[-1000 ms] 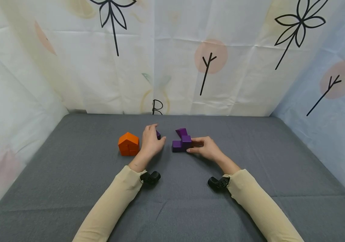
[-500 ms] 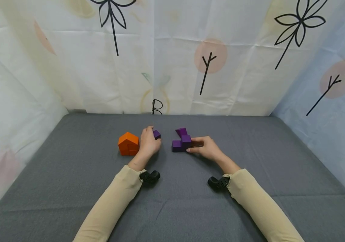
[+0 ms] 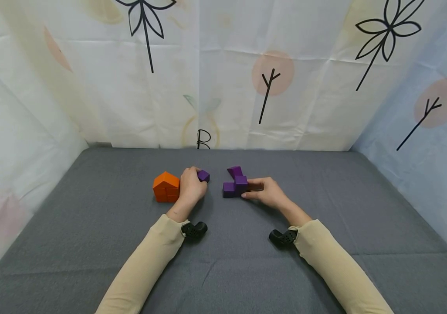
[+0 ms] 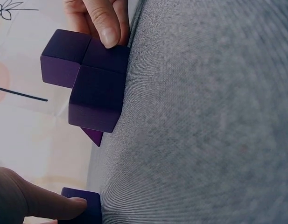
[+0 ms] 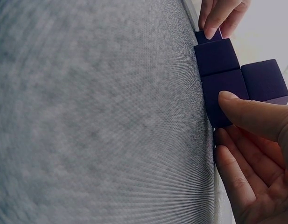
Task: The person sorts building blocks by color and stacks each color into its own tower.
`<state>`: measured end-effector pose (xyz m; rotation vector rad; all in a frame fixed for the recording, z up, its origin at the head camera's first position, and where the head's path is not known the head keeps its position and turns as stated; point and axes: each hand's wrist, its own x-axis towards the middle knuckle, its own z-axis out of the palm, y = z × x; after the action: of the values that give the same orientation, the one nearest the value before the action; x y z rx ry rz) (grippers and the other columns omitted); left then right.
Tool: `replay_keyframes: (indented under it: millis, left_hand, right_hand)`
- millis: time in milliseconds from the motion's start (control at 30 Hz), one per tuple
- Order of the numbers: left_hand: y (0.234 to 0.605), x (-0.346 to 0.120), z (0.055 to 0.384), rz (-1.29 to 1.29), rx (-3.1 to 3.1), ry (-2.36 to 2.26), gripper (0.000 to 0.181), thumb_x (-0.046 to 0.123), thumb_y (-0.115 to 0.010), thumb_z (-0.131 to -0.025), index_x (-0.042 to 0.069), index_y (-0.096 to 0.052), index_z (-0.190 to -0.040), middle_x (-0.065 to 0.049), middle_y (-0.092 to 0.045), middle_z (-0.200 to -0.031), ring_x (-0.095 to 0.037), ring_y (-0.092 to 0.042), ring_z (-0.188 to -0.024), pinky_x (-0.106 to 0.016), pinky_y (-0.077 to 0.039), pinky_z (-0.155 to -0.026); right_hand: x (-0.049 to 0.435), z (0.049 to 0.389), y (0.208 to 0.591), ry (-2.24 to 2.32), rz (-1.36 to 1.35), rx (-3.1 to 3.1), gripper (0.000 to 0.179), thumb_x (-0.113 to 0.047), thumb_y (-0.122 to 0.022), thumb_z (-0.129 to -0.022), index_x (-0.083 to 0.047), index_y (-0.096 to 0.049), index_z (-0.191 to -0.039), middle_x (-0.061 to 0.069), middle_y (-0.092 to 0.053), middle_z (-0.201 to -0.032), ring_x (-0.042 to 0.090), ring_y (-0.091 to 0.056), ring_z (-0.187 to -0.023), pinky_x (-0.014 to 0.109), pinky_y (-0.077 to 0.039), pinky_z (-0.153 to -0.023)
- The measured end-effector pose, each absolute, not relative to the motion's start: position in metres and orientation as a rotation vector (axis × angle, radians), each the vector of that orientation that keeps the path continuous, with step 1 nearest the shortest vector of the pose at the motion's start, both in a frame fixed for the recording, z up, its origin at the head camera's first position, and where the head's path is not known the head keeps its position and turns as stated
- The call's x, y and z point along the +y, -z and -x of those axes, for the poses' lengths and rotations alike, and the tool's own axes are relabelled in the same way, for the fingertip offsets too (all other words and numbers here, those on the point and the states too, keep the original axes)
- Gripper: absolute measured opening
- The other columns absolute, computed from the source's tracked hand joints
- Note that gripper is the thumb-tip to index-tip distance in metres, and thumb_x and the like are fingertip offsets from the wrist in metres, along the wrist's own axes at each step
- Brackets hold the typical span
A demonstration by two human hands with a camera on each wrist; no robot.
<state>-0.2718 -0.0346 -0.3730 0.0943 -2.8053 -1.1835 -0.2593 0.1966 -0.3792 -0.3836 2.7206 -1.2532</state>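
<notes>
My left hand (image 3: 192,185) pinches a small purple block (image 3: 204,175) on the grey cloth; in the left wrist view the thumb lies across this block's face (image 4: 92,212). To its right, my right hand (image 3: 268,192) grips the lower right cube of a purple cube group (image 3: 241,185). Two cubes sit side by side and a third is on top of the right one, as the right wrist view shows. Behind the group stands a purple triangular block (image 3: 235,172), partly hidden. A gap separates the left hand's block from the group.
Just left of my left hand stands a house-shaped stack of orange blocks (image 3: 166,187) with a peaked top. Grey cloth (image 3: 223,261) covers the table. Patterned white curtains (image 3: 227,87) close off the back and sides.
My left hand has drawn slightly left and nearer, and more of its purple block shows, turned a little. The right hand and the cube group stay in place.
</notes>
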Motion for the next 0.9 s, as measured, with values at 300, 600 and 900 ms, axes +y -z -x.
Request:
replay_keyframes:
  millis: [300,600,900]
  left_hand:
    - [0.3725,-0.0334,0.2697,-0.078,-2.772,1.223,0.038,0.006,-0.065,-0.088,-0.003,-0.057,-0.124,-0.024,-0.055,-0.120,-0.037,-0.052,-0.113,-0.045,-0.044,-0.098]
    - [0.3686,-0.0311,0.2679,-0.059,-2.745,1.256,0.039,0.008,-0.066,-0.088,0.001,-0.058,-0.125,-0.021,-0.056,-0.121,-0.034,-0.054,-0.112,-0.043,-0.046,-0.097]
    - [0.3649,-0.0263,0.2655,0.045,-2.703,1.276,0.039,0.009,-0.067,-0.088,0.002,-0.059,-0.125,-0.017,-0.058,-0.120,-0.032,-0.055,-0.110,-0.042,-0.045,-0.095]
  right_hand:
    - [0.1960,0.2580,0.3796,1.250,0.383,2.721,0.049,-0.016,-0.074,-0.084,0.000,-0.060,-0.128,0.019,-0.063,-0.125,0.032,-0.061,-0.114,0.046,-0.046,-0.099]
    - [0.1966,0.2577,0.3787,1.267,0.381,2.704,0.049,-0.014,-0.074,-0.085,-0.001,-0.059,-0.129,0.018,-0.063,-0.125,0.031,-0.060,-0.116,0.047,-0.045,-0.099]
    - [0.1964,0.2564,0.3779,1.266,0.375,2.706,0.048,-0.015,-0.074,-0.084,-0.001,-0.060,-0.129,0.018,-0.063,-0.125,0.032,-0.060,-0.116,0.047,-0.045,-0.099]
